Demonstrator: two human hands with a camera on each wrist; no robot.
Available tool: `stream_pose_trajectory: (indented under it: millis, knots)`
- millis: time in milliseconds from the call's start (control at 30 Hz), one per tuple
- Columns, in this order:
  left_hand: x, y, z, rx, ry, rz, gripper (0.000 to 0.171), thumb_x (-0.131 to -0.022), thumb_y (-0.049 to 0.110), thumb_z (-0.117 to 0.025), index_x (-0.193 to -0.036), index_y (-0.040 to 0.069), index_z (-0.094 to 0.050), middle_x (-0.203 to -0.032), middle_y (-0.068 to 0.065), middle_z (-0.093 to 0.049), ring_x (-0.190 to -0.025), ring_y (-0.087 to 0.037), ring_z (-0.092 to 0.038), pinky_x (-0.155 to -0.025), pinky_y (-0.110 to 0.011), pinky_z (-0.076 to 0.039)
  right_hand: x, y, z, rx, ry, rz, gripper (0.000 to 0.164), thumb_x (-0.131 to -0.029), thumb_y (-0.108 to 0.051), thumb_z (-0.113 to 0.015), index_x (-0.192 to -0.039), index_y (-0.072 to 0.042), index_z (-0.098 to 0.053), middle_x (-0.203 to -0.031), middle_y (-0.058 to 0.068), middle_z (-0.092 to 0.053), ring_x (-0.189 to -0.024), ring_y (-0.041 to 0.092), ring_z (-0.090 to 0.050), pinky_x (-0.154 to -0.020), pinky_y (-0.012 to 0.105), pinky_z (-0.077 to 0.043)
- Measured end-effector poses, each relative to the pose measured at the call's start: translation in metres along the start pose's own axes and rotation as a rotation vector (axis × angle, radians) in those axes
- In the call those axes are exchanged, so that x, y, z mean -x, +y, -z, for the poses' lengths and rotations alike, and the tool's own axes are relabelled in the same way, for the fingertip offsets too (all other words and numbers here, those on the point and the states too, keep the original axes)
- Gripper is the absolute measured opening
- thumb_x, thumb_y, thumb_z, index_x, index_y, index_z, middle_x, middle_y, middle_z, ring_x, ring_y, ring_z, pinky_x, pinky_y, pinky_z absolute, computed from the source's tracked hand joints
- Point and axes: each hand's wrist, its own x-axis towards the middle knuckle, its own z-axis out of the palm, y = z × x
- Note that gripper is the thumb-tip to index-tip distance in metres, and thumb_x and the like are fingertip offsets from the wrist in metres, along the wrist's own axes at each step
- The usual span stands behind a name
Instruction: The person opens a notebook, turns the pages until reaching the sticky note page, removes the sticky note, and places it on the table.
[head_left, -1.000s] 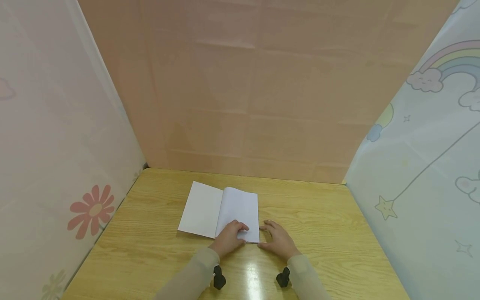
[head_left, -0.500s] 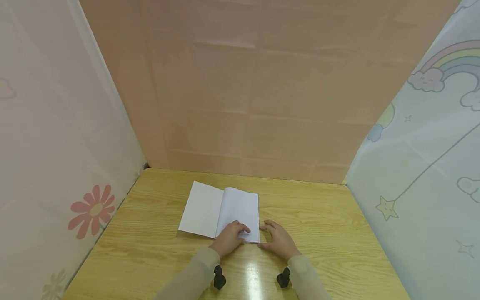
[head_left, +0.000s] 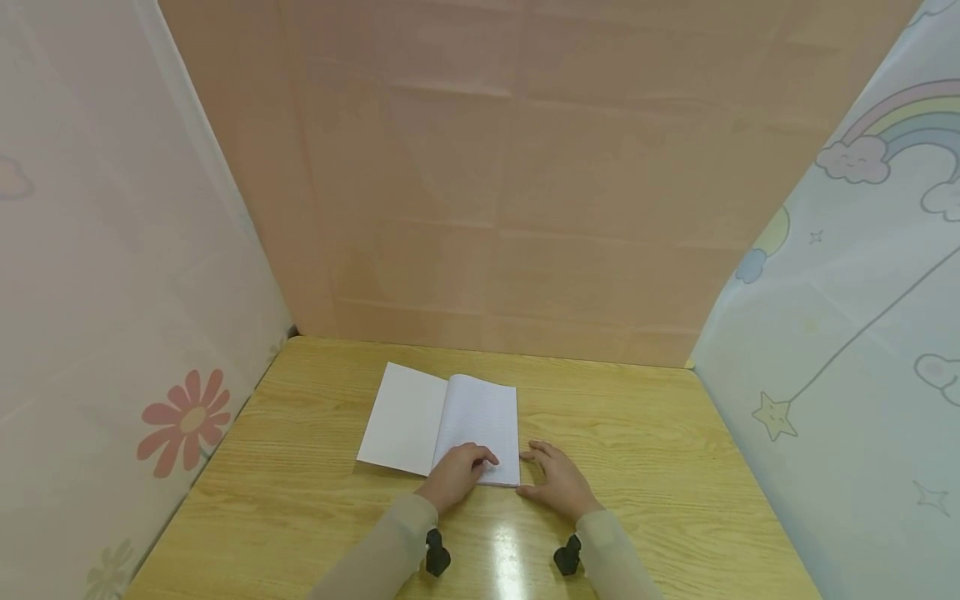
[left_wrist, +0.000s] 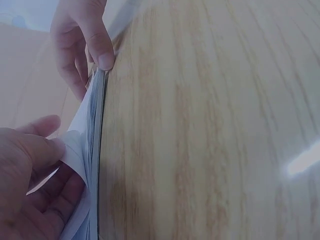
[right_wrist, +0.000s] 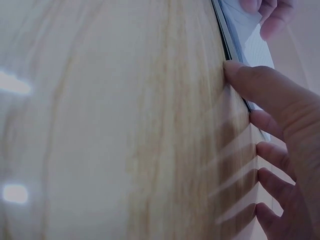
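Observation:
A notebook (head_left: 477, 417) lies open on the wooden table, its blank white cover side (head_left: 405, 421) turned to the left and a faintly lined page on the right. My left hand (head_left: 453, 477) is over the lower part of the right side. In the left wrist view its thumb and fingers pinch a curled page (left_wrist: 75, 150) near the bottom edge, lifted off the stack. My right hand (head_left: 558, 482) rests at the notebook's right edge. Its thumb (right_wrist: 250, 80) touches the lower right corner, and the other fingers are spread with their tips on the table.
The wooden table (head_left: 637, 433) meets a tan sheet (head_left: 495, 183) hung at the back. Pale printed sheets flank it: a pink flower (head_left: 191, 417) on the left, a rainbow (head_left: 911, 117) on the right. A dark device (head_left: 437, 552) hangs by the left wrist, another (head_left: 567, 555) by the right.
My left hand has drawn back slightly to the left, its thumb now tucked out of sight in the head view. The right hand and the notebook stay where they were.

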Motion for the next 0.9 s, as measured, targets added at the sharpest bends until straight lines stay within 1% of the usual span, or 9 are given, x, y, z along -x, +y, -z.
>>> stream_pose_trajectory:
  millis: [233, 400, 500, 633, 733, 833, 900]
  knots:
    - [0.0000, -0.0007, 0.0002, -0.017, 0.007, 0.025, 0.015, -0.093, 0.006, -0.061, -0.095, 0.013, -0.073, -0.091, 0.002, -0.067, -0.086, -0.010, -0.062, -0.074, -0.026, -0.051, 0.0002, 0.0014, -0.0012, 0.009, -0.001, -0.009, 0.058, -0.075, -0.047, -0.079, -0.124, -0.019, -0.064, -0.142, 0.009, -0.050, -0.130, 0.033, -0.047, -0.105, 0.052, -0.040]
    - [0.0000, -0.0034, -0.0001, 0.007, 0.002, 0.041, 0.012, -0.090, 0.007, -0.064, -0.096, 0.012, -0.074, -0.085, 0.005, -0.064, -0.078, -0.005, -0.055, -0.069, -0.023, -0.048, 0.0002, 0.0010, -0.0007, 0.007, 0.002, 0.002, 0.058, -0.075, -0.045, -0.080, -0.123, -0.017, -0.064, -0.141, 0.011, -0.051, -0.129, 0.035, -0.048, -0.104, 0.054, -0.041]
    - [0.0001, -0.0042, 0.0001, 0.024, -0.010, 0.053, 0.012, -0.088, 0.008, -0.067, -0.097, 0.011, -0.074, -0.083, 0.007, -0.061, -0.076, -0.004, -0.052, -0.068, -0.022, -0.046, -0.0003, 0.0002, -0.0002, 0.007, 0.002, -0.004, 0.058, -0.074, -0.044, -0.081, -0.123, -0.018, -0.064, -0.142, 0.011, -0.051, -0.129, 0.035, -0.048, -0.104, 0.053, -0.041]
    - [-0.0002, -0.0047, 0.0010, 0.031, -0.018, 0.054, 0.012, -0.086, 0.007, -0.069, -0.097, 0.011, -0.074, -0.084, 0.006, -0.063, -0.077, -0.004, -0.053, -0.069, -0.022, -0.047, -0.0004, -0.0003, -0.0002, 0.010, 0.001, -0.007, 0.058, -0.075, -0.045, -0.080, -0.123, -0.018, -0.063, -0.142, 0.010, -0.051, -0.129, 0.034, -0.048, -0.104, 0.052, -0.041]
    - [-0.0005, -0.0059, 0.0015, 0.040, -0.008, 0.042, 0.013, -0.086, 0.005, -0.069, -0.096, 0.010, -0.075, -0.086, 0.004, -0.066, -0.078, -0.005, -0.055, -0.070, -0.023, -0.048, -0.0002, -0.0006, -0.0001, 0.005, 0.001, -0.008, 0.058, -0.075, -0.045, -0.080, -0.123, -0.018, -0.064, -0.142, 0.010, -0.051, -0.129, 0.035, -0.048, -0.104, 0.053, -0.041]
    - [-0.0001, -0.0077, 0.0023, 0.073, 0.013, 0.039, 0.013, -0.086, 0.005, -0.069, -0.096, 0.010, -0.075, -0.089, 0.003, -0.068, -0.081, -0.007, -0.058, -0.072, -0.025, -0.050, 0.0001, -0.0013, 0.0005, -0.001, 0.001, -0.008, 0.058, -0.075, -0.045, -0.080, -0.123, -0.017, -0.064, -0.142, 0.010, -0.051, -0.129, 0.035, -0.048, -0.104, 0.053, -0.040]
    - [0.0003, -0.0095, 0.0030, 0.110, 0.028, 0.050, 0.014, -0.086, 0.005, -0.069, -0.097, 0.010, -0.075, -0.093, 0.002, -0.069, -0.085, -0.009, -0.059, -0.075, -0.027, -0.051, 0.0003, -0.0018, 0.0008, -0.006, 0.000, -0.010, 0.057, -0.075, -0.044, -0.080, -0.123, -0.017, -0.064, -0.142, 0.011, -0.051, -0.129, 0.035, -0.047, -0.104, 0.053, -0.040]
